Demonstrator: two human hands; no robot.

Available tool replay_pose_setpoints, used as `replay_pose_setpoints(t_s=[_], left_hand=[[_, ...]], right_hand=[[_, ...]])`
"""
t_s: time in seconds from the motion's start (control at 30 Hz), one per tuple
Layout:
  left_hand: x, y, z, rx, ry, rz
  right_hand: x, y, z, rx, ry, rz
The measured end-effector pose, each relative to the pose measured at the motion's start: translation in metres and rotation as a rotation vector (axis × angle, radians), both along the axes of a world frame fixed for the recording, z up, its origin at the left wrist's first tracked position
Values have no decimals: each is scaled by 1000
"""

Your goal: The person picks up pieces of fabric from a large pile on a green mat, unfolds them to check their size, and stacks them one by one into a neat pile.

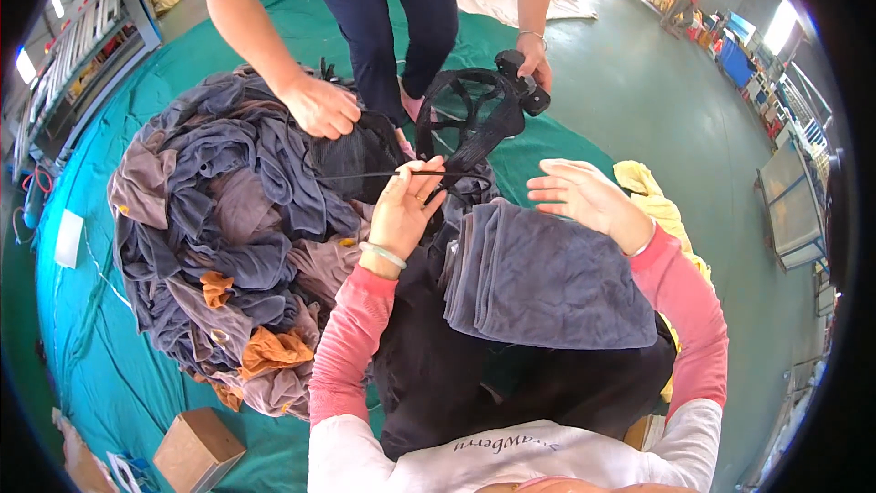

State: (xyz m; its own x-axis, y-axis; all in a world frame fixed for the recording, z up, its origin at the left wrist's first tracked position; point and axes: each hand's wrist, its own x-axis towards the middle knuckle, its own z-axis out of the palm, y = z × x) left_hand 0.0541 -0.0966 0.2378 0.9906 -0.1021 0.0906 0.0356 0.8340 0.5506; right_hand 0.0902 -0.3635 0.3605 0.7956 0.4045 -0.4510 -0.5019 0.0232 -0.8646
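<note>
My left hand [408, 212] reaches forward with its fingers stretched out and the thumb apart. A thin black cord [365, 175] crosses at its fingers; I see no closed grip on it. My right hand [591, 203] is open and flat, held above the far right of a folded stack of grey cloths [547, 283] on my lap. Just beyond my hands, a person facing me holds a black mesh bag [360, 157] in one hand [321, 108]. Their other hand [538, 64] grips a black strap harness [474, 114] with a dark device [522, 82] on it.
A large heap of grey and mauve cloths [246, 201] lies at my left on a green ground sheet [87, 329], with orange cloths [274, 351] in it. A cardboard box [199, 447] stands at the lower left. Yellow cloth [652, 196] lies beyond my right arm. Another person [686, 0] stands far off.
</note>
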Motion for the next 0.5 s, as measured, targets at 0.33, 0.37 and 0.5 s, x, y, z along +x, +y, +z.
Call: replay_pose_setpoints(t_s=[0.33,0.37,0.5], left_hand=[[-25,22,-26,95,112,33],[-28,19,-28,79,109,33],[-40,24,-42,232,55,10]], right_hand=[[61,77,-75,-105,159,-18],[69,76,-85,-107,162,63],[82,72,-119,-27,59,297]])
